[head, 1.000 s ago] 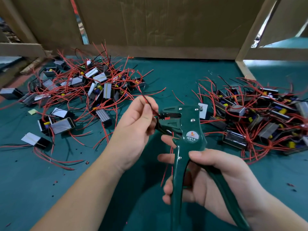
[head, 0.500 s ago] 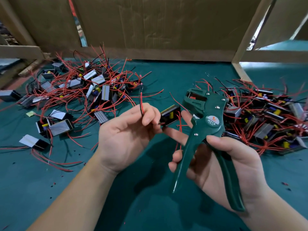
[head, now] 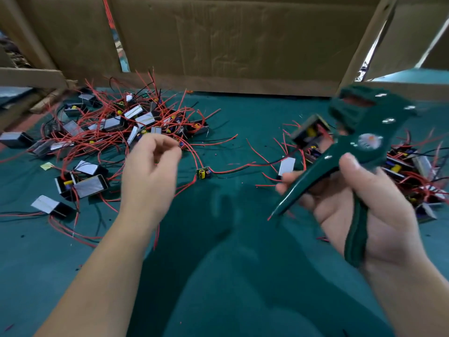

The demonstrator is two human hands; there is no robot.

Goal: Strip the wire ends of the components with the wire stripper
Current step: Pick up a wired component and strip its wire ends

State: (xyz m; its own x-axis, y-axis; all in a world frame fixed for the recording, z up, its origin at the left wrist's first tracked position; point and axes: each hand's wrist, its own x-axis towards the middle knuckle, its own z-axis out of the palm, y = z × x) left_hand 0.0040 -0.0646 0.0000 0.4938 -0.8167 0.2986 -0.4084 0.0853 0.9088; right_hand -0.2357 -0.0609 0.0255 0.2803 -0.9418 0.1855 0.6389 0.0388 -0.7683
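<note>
Head view, workstation with green cloth counter [head: 230, 239]. My right hand [head: 364, 210] grips the green wire stripper [head: 359, 142], raised above the right side of the counter with its head pointing up and away. The thumb lies across the neck of the tool. One handle runs down through the palm, the other slants out to the lower left over my extended fingers [head: 288, 184], so the two handles stand spread apart. Just left of the stripper's head is a boxed component [head: 308, 131] with red leads, motion-blurred; I cannot tell whether anything holds it. My left hand [head: 150, 173] hovers at the near edge of the left heap [head: 116, 125] of components and tangled red wires. Its fingers are curled, thumb tip close to the forefinger; blur hides whether they pinch a wire. A second heap [head: 410, 169] lies behind my right hand. Between the heaps, a small bare circuit board [head: 203, 173] with a yellow part rests on the cloth. A cardboard wall [head: 230, 40] closes the back.
</note>
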